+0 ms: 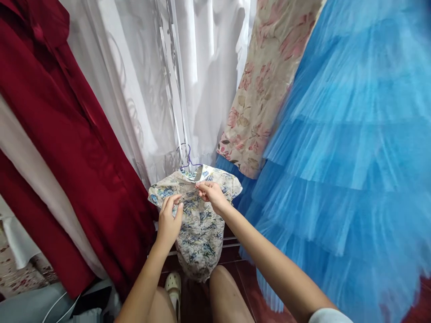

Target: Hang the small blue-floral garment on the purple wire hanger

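A small floral dress, cream with blue flowers, short sleeves and a stand-up collar, hangs in front of me on a purple wire hanger. My right hand pinches the dress at the centre of its neckline, just below the collar. Whatever fine part lies between thumb and finger is too small to make out. At the left of the chest is my left hand, thumb and fingers apart, close to the cloth with nothing in it.
Behind the dress are a white curtain and a thin metal rack pole. Dark red garments hang at left. A pink-flowered garment and a tiered blue tulle gown fill the right. My legs and a pale clog are below.
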A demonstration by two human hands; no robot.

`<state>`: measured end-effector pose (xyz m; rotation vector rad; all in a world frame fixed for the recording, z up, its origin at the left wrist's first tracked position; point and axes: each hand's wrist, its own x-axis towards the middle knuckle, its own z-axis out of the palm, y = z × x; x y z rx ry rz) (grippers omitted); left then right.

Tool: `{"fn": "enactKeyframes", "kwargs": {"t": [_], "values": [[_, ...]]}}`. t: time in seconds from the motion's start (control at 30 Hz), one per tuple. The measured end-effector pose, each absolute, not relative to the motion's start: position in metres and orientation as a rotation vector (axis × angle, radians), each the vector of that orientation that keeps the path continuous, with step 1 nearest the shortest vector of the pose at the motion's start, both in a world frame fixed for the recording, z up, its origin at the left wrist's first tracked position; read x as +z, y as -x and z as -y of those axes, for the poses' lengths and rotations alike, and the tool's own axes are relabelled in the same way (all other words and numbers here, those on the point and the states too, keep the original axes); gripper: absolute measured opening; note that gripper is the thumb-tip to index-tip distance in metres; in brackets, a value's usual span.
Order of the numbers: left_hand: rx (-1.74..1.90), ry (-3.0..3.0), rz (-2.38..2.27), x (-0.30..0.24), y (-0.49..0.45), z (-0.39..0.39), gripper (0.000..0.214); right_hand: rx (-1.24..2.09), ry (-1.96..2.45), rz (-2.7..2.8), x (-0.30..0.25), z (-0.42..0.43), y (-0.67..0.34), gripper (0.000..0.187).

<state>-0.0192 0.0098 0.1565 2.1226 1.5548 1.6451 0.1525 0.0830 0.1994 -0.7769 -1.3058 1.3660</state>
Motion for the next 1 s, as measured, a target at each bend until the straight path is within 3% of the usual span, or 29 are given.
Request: {"fn": "enactKeyframes", "kwargs": {"t": [0.23,0.5,0.87,1.0], "values": [[1.481,-2.627,-1.602,0.203,0.014,-0.045,0.035,1.267,0.744,1.384,0.201,-0.090,-0.149,0.028],[1.298,-2.729,-1.615,0.202,0.006,-0.081,0.020,0.990,0.750,1.515,0.168,-0.116,-0.142,0.025],[1.905,-1.939,-1.674,0.211,0.058,-0.111,0.023,0.948,0.892,1.576,0.088,-0.127,-0.148,0.026],[2.010,-1.289,-1.467,0.188,0.109,-0.128,0.014,0.988,0.909,1.593,0.076,-0.111,-0.158,0.026]]}}
